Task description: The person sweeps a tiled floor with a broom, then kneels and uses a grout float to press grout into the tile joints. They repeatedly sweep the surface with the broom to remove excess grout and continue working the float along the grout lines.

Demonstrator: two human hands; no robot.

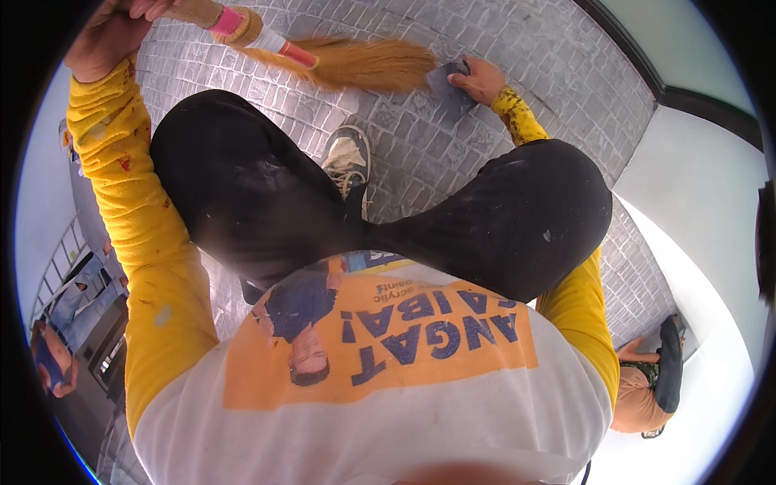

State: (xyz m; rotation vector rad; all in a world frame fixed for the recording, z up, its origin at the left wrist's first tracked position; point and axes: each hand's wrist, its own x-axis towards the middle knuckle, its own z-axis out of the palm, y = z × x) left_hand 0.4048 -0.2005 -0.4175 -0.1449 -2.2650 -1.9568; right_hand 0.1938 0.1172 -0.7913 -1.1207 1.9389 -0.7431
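A soft broom (356, 63) with long tan bristles lies slanted just over the paved floor at the top of the view. My left hand (113, 32) is closed around its handle at the upper left, partly cut off by the view's edge. The bristle tips reach a dark grey flat piece (451, 90) on the floor. My right hand (483, 79) grips this piece by its right edge, thumb on top. Whether it is stiff or bendy, I cannot tell. Both arms wear stained yellow sleeves.
Grey block paving (420, 162) spreads under my bent knees and shoe (347, 158). A dark-framed panel (687, 105) and a white wall (687, 162) stand on the right. Another person (651, 380) crouches at the lower right; someone else (55, 360) is at the far left near a metal ladder-like frame (61, 259).
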